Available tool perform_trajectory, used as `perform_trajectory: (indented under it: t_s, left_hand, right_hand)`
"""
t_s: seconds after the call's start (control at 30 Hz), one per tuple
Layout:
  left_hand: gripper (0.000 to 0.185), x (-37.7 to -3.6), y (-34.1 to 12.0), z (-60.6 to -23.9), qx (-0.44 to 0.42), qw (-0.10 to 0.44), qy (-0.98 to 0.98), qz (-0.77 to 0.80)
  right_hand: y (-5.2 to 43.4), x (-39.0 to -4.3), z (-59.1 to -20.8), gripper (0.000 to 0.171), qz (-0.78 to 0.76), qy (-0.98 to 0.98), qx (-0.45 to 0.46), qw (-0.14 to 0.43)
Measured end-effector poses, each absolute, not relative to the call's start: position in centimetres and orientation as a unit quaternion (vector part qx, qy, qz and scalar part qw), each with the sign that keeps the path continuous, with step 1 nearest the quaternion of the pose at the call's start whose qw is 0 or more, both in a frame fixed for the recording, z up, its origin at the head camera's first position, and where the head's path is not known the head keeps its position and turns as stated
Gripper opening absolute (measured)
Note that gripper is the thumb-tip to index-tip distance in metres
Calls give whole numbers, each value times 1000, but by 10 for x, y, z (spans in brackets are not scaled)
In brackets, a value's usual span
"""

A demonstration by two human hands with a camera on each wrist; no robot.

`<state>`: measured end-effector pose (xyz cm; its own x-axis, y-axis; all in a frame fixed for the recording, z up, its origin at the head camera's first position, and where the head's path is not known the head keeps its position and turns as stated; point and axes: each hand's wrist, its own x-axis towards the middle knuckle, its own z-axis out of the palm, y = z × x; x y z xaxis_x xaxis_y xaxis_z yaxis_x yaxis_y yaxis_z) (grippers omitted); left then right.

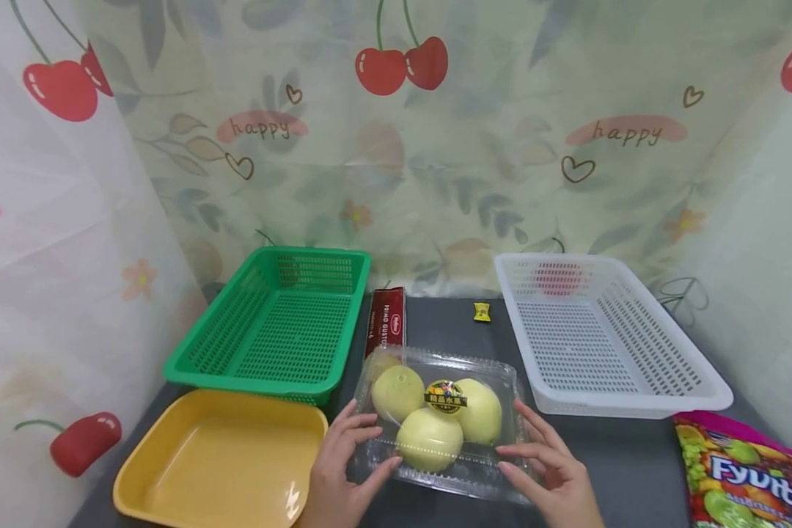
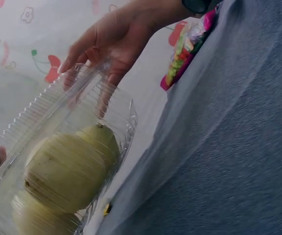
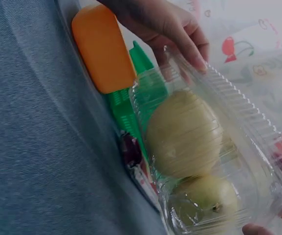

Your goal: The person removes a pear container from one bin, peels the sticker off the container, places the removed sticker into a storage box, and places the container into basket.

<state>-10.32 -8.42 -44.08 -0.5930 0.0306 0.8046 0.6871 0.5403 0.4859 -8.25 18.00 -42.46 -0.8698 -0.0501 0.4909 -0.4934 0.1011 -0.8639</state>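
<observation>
A clear plastic clamshell box (image 1: 482, 469) of several round, pale yellow-green fruits (image 1: 429, 438) is held up between both hands. A black-and-gold sticker (image 1: 445, 397) marks its lid. My left hand (image 1: 343, 469) grips the box's left side, thumb at the near edge and fingers along the side. Opposite it, my right hand (image 1: 554, 477) grips the right side, thumb and fingers at the edge. In the left wrist view the fruits (image 2: 65, 171) show through the ridged underside, and the right hand (image 2: 116, 44) holds the far end.
A green basket (image 1: 353, 330) stands back left, with a yellow tray (image 1: 221, 458) before it. At the back right is a white basket (image 1: 660, 359). A dark red packet (image 1: 387, 319) and a small yellow wrapped sweet (image 1: 482, 312) lie behind the box. A Fyvit bag (image 1: 746, 477) is at right.
</observation>
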Motion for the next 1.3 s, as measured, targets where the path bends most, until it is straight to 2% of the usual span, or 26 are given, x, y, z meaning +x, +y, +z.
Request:
perform_trajectory:
  t_s: [0.1,0.3,0.53,0.87,1.07,1.17,1.3]
  left_hand:
    - [34,-100,-84,-449,-237,399,-782,-416]
    - [30,-94,-85,-458,-256,408,-772,-414]
    - [27,-85,-82,-460,-258,408,-770,-417]
    - [34,-68,-77,-455,-121,299,-861,-393]
    - [32,-66,-74,-457,-81,261,-866,-419]
    - [36,-68,-76,-462,-90,281,-864,-407]
    - [40,-74,-81,-469,-122,335,-857,-373]
  right_hand:
    - [182,-81,-432,21,649,-707,216,180]
    - [185,-77,-442,19,652,-710,192,184]
    - [193,-78,-458,28,652,-693,230,205]
    - [194,-79,-467,28,660,-691,209,206]
    - [196,-83,-470,34,656,-683,245,210]
    - [195,-84,-470,36,659,-678,249,208]
    - [195,-82,-466,34,653,-691,241,193]
